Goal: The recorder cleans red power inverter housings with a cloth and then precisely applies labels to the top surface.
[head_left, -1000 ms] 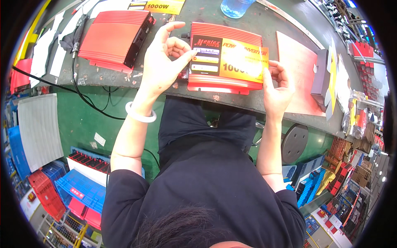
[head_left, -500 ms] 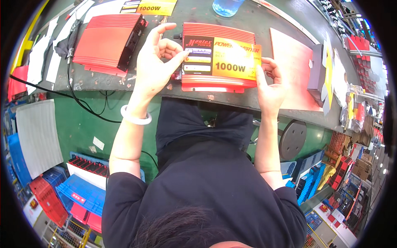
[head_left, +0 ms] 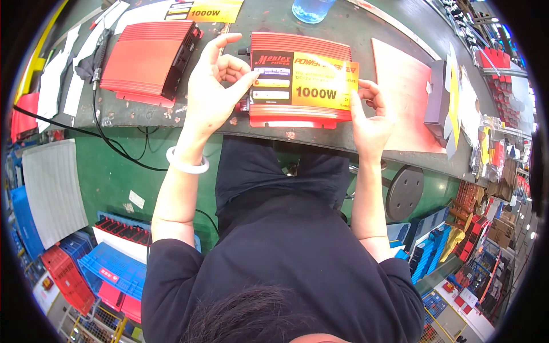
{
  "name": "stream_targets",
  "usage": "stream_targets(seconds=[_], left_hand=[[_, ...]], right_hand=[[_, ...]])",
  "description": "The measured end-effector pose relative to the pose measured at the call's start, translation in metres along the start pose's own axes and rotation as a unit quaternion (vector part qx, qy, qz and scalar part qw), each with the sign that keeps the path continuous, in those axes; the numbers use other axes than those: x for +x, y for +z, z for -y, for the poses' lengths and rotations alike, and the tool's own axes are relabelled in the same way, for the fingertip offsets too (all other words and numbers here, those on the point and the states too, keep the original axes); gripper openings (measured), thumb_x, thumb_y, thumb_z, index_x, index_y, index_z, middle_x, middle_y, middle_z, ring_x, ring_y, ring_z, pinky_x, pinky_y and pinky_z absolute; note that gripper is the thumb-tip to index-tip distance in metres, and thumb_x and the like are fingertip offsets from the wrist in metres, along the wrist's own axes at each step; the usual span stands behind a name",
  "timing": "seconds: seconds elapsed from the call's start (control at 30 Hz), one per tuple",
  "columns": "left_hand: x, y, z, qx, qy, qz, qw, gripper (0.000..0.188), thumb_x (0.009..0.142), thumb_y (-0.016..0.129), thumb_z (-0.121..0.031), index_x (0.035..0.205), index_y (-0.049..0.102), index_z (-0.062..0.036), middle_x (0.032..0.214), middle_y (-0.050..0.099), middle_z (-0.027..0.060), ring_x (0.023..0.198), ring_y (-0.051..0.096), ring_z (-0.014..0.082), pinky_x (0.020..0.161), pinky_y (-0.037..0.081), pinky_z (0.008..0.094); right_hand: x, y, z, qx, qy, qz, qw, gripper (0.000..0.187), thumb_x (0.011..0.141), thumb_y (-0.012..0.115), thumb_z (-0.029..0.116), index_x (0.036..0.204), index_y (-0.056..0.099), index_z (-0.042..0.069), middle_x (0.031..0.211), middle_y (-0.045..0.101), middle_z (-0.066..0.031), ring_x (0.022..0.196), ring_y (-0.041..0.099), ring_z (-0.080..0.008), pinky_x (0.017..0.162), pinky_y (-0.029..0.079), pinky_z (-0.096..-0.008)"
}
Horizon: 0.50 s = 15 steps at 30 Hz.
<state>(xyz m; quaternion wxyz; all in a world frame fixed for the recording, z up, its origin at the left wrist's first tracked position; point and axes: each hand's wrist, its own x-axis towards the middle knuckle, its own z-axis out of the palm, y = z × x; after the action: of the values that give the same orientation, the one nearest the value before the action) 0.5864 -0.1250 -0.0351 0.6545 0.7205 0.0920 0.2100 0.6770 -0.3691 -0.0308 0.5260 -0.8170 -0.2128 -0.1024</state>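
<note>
A red finned inverter case rests on the workbench in front of me. Over its top lies a black-and-yellow label, stretched between my two hands. My left hand grips the label's left edge between thumb and index finger, its other fingers curled. At the opposite end, my right hand pinches the right edge, with the label reaching slightly past the case. Whether the label's underside touches the case is hidden.
Left of me on the dark bench stands a second red inverter case, with a black cable beside it. Another yellow label lies behind. A blue translucent container, a pink sheet and a dark open box are further right.
The right end of the label and my right hand have shifted very slightly left. My left hand keeps its grip in nearly the same place.
</note>
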Motion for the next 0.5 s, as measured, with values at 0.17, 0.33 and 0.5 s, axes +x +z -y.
stream_targets(seconds=[0.17, 0.33, 0.5], left_hand=[[-0.0012, 0.0005, -0.0009, 0.005, -0.003, -0.002, 1.000, 0.057, 0.078, 0.070, -0.001, 0.128, 0.043, -0.0023, 0.077, 0.062, 0.0010, 0.070, 0.056, 0.0055, 0.068, 0.045, 0.0189], [-0.0014, -0.0014, -0.0021, 0.012, -0.009, 0.008, 1.000, 0.059, 0.079, 0.067, 0.006, 0.131, 0.039, -0.0008, 0.079, 0.061, 0.0017, 0.072, 0.056, 0.0052, 0.069, 0.045, 0.0179], [0.0008, 0.0015, -0.0063, 0.016, -0.007, 0.010, 1.000, 0.059, 0.079, 0.067, 0.005, 0.130, 0.039, -0.0011, 0.078, 0.061, 0.0017, 0.072, 0.056, 0.0052, 0.069, 0.045, 0.0179]], right_hand=[[-0.0008, -0.0001, 0.0030, -0.018, -0.006, -0.001, 1.000, 0.024, 0.076, 0.067, -0.002, 0.100, 0.062, -0.001, 0.075, 0.060, -0.0015, 0.074, 0.056, -0.0087, 0.073, 0.045, -0.0234], [-0.0008, 0.0020, 0.0015, -0.015, -0.015, 0.002, 1.000, 0.024, 0.077, 0.067, -0.002, 0.101, 0.062, -0.001, 0.076, 0.060, -0.0016, 0.074, 0.056, -0.0086, 0.072, 0.045, -0.0231], [0.0001, 0.0015, -0.0018, -0.038, -0.035, -0.014, 0.999, 0.025, 0.075, 0.067, -0.003, 0.099, 0.063, 0.000, 0.074, 0.061, -0.0027, 0.073, 0.058, -0.0111, 0.073, 0.046, -0.0257]])
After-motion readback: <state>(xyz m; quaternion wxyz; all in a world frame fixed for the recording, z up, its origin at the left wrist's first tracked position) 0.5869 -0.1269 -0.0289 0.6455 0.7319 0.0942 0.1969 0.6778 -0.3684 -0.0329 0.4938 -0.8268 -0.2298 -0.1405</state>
